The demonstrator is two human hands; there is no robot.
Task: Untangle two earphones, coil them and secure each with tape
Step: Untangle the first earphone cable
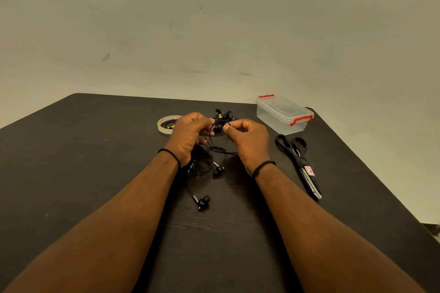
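- Earphones (220, 123): black tangle lifted at table (95, 162) centre, between my hands; loose buds trail toward 6 o'clock.
- Left hand (188, 135) pinches the knot; right hand (247, 138) pinches a strand beside it.
- Step: untangling, early. Next: tease one cord free, gently.
- Tape roll (166, 125) at 10 o'clock, scissors (297, 162) at 3, untouched.

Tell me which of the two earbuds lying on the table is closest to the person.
The earbud lowest in the view, between the forearms. The other earbud lies farther up the table, just below the hands.
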